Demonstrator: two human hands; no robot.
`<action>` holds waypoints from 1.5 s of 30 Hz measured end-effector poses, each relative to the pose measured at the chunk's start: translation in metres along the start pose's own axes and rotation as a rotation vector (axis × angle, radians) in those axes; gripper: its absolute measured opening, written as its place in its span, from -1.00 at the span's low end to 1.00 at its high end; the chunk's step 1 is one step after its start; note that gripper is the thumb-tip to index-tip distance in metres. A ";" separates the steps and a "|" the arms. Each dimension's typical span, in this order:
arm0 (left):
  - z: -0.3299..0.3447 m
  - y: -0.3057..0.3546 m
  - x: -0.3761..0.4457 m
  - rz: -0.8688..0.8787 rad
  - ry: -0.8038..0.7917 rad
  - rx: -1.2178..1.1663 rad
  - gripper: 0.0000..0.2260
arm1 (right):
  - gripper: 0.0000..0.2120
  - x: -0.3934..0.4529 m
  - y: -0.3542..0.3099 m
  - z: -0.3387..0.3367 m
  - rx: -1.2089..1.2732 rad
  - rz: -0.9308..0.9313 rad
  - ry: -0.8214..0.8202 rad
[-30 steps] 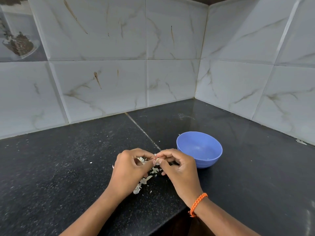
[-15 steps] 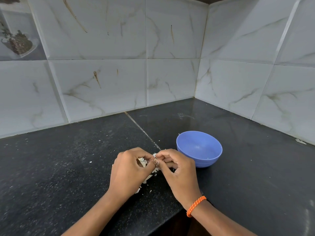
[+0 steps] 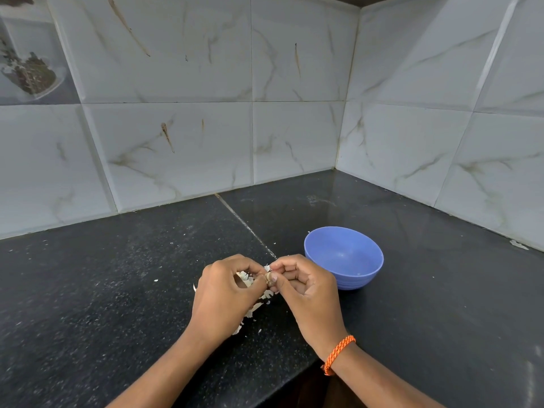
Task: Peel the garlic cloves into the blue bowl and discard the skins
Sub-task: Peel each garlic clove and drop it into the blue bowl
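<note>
A small garlic clove (image 3: 268,276) is pinched between the fingertips of both hands, just above the black counter. My left hand (image 3: 225,295) holds it from the left with thumb and curled fingers. From the right, my right hand (image 3: 306,285), which wears an orange wrist cord, pinches it too. White garlic skins (image 3: 255,307) lie scattered on the counter beneath and between the hands, partly hidden by them. The blue bowl (image 3: 343,257) stands upright just right of my right hand; its visible inside looks bare apart from a tiny speck.
The black stone counter (image 3: 117,290) runs into a corner of white marble-look wall tiles (image 3: 294,136). Its front edge steps in near my right wrist. A small white scrap (image 3: 518,245) lies by the right wall. A few skin flecks dot the counter left of the hands.
Both hands have stayed together on the clove and lifted slightly, their fingertips shifting as they work on it. The bowl has not moved.
</note>
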State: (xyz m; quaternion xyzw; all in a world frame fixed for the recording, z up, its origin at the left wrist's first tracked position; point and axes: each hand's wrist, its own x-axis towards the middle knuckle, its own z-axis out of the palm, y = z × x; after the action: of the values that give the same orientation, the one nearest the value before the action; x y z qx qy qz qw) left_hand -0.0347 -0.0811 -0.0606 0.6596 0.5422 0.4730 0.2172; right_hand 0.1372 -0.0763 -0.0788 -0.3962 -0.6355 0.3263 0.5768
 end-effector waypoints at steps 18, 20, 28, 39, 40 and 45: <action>-0.004 0.005 0.001 -0.065 -0.021 -0.139 -0.88 | -0.87 0.000 -0.001 0.001 -0.071 -0.069 0.045; -0.003 0.005 0.000 -0.067 -0.008 -0.132 -0.86 | -0.87 0.000 0.000 0.001 -0.080 -0.076 0.051; -0.001 0.005 0.000 -0.060 0.029 -0.111 -0.83 | -0.85 -0.001 -0.001 0.002 -0.040 -0.098 0.032; -0.003 0.007 -0.001 -0.073 0.010 -0.171 -0.87 | -0.77 -0.001 -0.002 -0.001 -0.028 0.002 0.020; -0.003 0.007 -0.001 -0.072 0.004 -0.183 -0.87 | -0.78 -0.001 -0.002 0.000 -0.028 0.005 0.019; -0.003 0.006 -0.001 -0.055 -0.029 -0.186 -0.87 | -0.81 -0.001 -0.003 -0.001 0.009 0.036 0.001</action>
State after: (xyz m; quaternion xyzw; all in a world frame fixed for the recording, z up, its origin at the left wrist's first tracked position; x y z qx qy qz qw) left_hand -0.0343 -0.0841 -0.0551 0.6281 0.5107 0.5056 0.2984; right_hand 0.1377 -0.0784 -0.0767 -0.4053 -0.6265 0.3391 0.5729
